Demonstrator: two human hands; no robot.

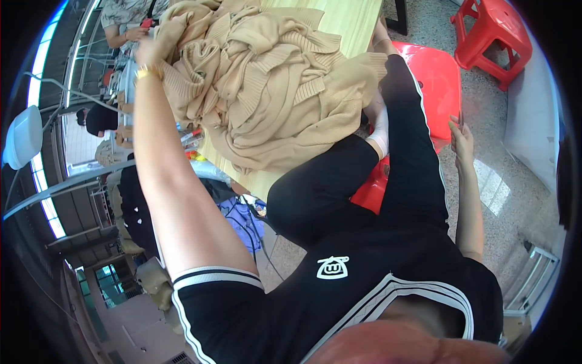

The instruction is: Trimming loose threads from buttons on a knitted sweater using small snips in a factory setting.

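A heaped pile of tan knit garments [273, 85] with ribbed edges covers much of the light wooden table [354, 27]. My left arm stretches out to the far left side of the pile. My left hand [147, 53], above a gold band on the wrist, is at the edge of the knit; its fingers are blurred and partly hidden. Away from the table, my right hand [463, 141] hangs low on the right beside a red stool. Between its fingers is a thin, dark, slender tool [461, 115], too small to name.
A red stool [433, 85] stands next to my legs, and another red stool [494, 36] is at the far right. Purple cloth [242, 224] and dark cords lie below the table's left edge. Another person's hand [136, 34] is at work at the far left.
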